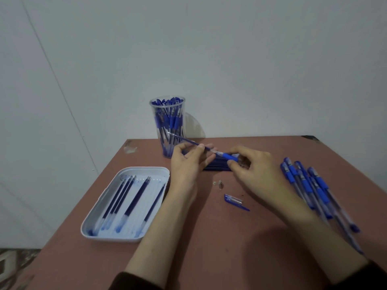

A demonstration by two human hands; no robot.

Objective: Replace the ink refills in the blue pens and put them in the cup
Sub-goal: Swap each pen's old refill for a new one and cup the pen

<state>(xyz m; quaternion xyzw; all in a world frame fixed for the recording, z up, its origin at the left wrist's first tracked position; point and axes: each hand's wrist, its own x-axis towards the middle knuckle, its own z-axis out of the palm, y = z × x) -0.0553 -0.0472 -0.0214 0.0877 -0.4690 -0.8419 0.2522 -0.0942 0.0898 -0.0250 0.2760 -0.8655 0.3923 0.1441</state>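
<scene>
Blue pens [310, 189] wait piled at right; cup [167, 114] already well stocked.
Left hand [188, 162] pinches a refill [184, 141] half inside the barrel [229, 156] gripped by the right hand [255, 170], over the tabletop [209, 248] before the cup.

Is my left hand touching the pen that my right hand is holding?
Touching. The head view shows the left hand pinching the pen at its thin refill end.

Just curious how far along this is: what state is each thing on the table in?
cup: upright, packed with pens.
tray: holds loose refills, ink-smeared.
pen: uncapped, refill sticking out, held by left hand and right hand.
cap: off, lying loose.
metal tip: off, lying loose.
pen pile: capped, lying flat.
</scene>
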